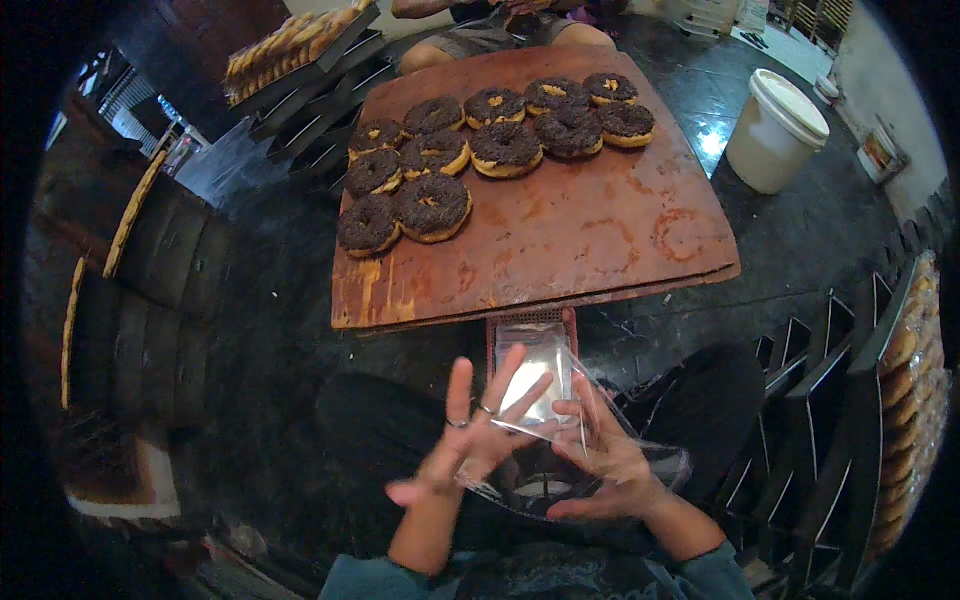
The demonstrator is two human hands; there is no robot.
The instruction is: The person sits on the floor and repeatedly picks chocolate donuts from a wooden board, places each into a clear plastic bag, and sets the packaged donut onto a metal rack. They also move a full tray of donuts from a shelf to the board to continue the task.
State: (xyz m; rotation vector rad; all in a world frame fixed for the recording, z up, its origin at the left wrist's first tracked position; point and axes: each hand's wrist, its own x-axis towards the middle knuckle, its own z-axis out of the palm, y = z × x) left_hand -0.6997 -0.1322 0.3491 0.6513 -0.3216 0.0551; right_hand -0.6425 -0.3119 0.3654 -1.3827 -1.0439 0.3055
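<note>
A clear plastic bag (pixel 544 484) is spread in the air over my lap, between my two hands. My left hand (pixel 476 442) has its fingers wide apart, with rings on two of them; its fingertips overlap the film, but I see no grip there. My right hand (pixel 619 461) supports the bag, fingers and thumb spread, with film around them; which fingers are inside is unclear. Just beyond, a red plastic basket (pixel 492 346) contains clear plastic packaging (pixel 529 341). Several ring doughnuts with dark chocolate topping (pixel 506 146) lie in rows on a reddish-brown wooden board (pixel 540 232).
Across the board sits another person (pixel 442 41). A lidded white bucket (pixel 776 135) stands on the dark floor at right. Black trays (pixel 814 390) are stacked beside my right leg, with wrapped baked goods (pixel 907 405). More trays (pixel 319 97) at back left carry bread (pixel 289 49).
</note>
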